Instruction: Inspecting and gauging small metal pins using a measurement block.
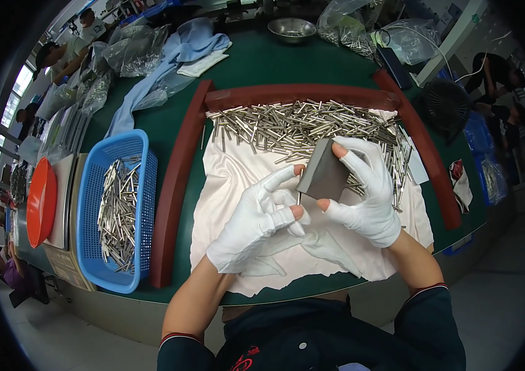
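Note:
My left hand (247, 224), in a white glove with bare fingertips, pinches a thin metal pin (299, 198) between thumb and forefinger. The pin stands roughly upright, against or very close to the left edge of a dark grey rectangular block (326, 170). Gripping that block from the right is my right hand (371, 198), gloved the same way, its thumb below and fingers on the upper side. Both hands are above a pale pink cloth (222, 179). Beyond them, a wide heap of loose metal pins (299, 127) covers the cloth's far part.
Dark red bars (303, 97) border the cloth at the back and both sides. Left of them is a blue basket (83, 222) of pins, then an orange-red bowl (40, 204). A blue cloth (191, 40), metal bowl (292, 29) and black fan (445, 105) stand farther off. Several people work nearby.

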A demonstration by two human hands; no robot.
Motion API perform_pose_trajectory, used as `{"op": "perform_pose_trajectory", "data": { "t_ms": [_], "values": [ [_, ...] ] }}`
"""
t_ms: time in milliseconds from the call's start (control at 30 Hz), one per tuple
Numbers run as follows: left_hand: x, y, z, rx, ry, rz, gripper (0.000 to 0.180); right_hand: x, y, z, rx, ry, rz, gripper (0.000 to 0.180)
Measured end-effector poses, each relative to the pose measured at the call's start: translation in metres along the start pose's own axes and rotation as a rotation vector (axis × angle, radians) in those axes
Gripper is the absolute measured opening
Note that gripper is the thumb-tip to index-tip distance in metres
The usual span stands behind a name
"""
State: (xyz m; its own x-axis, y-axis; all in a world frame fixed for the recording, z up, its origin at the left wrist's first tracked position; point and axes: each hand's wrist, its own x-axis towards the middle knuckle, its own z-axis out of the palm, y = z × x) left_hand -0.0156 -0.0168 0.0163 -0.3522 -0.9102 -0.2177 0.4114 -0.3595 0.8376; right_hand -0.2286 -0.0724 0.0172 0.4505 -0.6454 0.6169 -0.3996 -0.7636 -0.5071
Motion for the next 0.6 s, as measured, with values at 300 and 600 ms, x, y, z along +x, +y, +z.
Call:
{"op": "perform_pose_trajectory", "data": {
  "t_ms": [300,600],
  "values": [
    [-0.0011,0.0011,0.0001,-0.010,0.005,0.004,0.068,-0.0018,-0.0019,0.0032,-0.153,0.065,-0.074,0.080],
    [-0.0005,0.0031,0.0014,-0.095,-0.045,-0.014,0.068,-0.0031,-0.0074,0.0016,-0.238,0.102,-0.126,0.080]
  ]
}}
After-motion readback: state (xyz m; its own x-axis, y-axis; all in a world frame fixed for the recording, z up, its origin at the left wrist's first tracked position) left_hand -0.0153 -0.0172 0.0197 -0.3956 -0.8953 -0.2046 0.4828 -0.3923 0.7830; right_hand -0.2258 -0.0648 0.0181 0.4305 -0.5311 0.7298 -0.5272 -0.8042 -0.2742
